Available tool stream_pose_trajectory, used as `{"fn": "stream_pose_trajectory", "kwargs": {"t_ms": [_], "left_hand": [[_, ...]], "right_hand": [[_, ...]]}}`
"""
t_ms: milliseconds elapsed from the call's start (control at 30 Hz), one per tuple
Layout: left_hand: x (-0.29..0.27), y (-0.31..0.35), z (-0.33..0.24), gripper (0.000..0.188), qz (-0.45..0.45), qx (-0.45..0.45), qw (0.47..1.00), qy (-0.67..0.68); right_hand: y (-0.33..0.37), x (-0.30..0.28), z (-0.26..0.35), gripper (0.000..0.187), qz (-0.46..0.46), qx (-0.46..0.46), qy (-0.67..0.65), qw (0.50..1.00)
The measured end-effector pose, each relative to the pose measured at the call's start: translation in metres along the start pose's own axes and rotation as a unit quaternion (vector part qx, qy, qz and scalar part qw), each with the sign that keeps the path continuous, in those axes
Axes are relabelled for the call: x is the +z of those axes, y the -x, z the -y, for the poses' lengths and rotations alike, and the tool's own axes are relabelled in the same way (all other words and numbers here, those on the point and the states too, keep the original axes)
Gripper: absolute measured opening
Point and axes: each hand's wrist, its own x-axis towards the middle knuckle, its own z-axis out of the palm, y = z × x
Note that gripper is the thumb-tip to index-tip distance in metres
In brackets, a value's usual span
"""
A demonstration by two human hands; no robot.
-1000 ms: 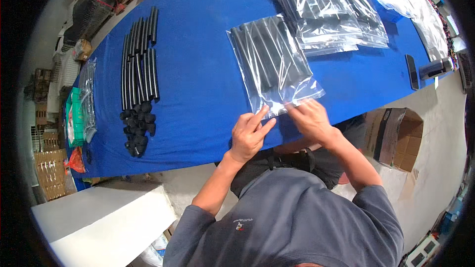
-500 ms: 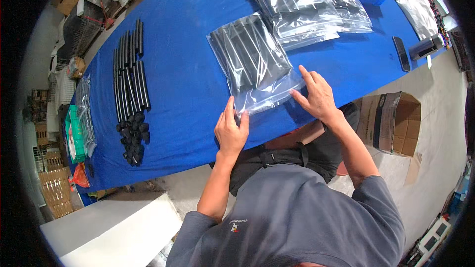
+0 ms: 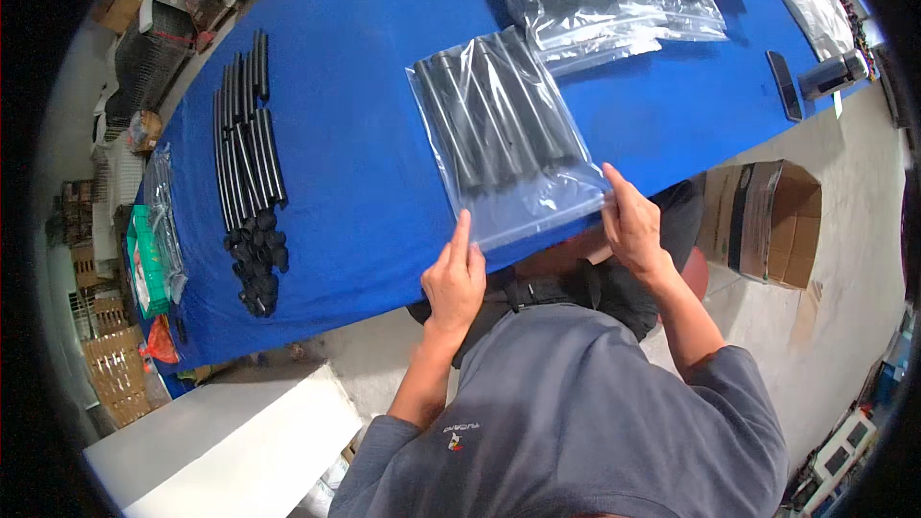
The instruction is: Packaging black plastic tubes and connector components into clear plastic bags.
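Observation:
A clear zip bag (image 3: 537, 216) with several black tubes (image 3: 480, 115) side by side in it lies flat at the near edge of the blue-covered table. My left hand (image 3: 455, 278) grips the bag's near left corner between thumb and index finger. At the near right corner, my right hand (image 3: 633, 230) pinches the plastic, its index finger stretched along the bag's side. The bag's open-end strip spans between both hands. Just beyond lie more filled bags (image 3: 595, 0) in an overlapping pile.
Loose black tubes (image 3: 251, 163) lie in rows at the left of the blue table (image 3: 345, 134), with small black caps (image 3: 254, 264) heaped below them. A phone (image 3: 784, 86) and a dark cylinder (image 3: 835, 75) sit at the right edge. An open carton (image 3: 791, 221) stands on the floor.
The bag has been drawn slightly toward me and to the right. My right hand has moved down from above the bag's edge and closed on its corner.

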Motion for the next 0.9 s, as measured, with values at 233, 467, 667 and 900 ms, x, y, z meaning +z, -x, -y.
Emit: {"fn": "stream_pose_trajectory", "kwargs": {"t_ms": [233,467,667,900], "left_hand": [[-0.021,0.033,-0.005,0.041,0.077,0.04,0.996,-0.022],[-0.061,-0.069,0.014,0.043,-0.019,0.141,0.99,-0.001],[0.02,-0.162,0.027,0.056,0.142,0.274,0.947,-0.088],[0.034,-0.168,0.036,0.059,0.195,0.253,0.937,-0.14]], "right_hand": [[0.052,-0.014,0.003,0.053,0.042,0.066,0.027,0.997],[-0.038,-0.069,0.034,0.058,0.06,-0.084,0.025,0.994],[-0.14,0.033,0.033,0.072,0.136,-0.223,0.156,0.953],[-0.14,0.06,0.004,0.083,0.161,-0.173,0.148,0.96]]}}
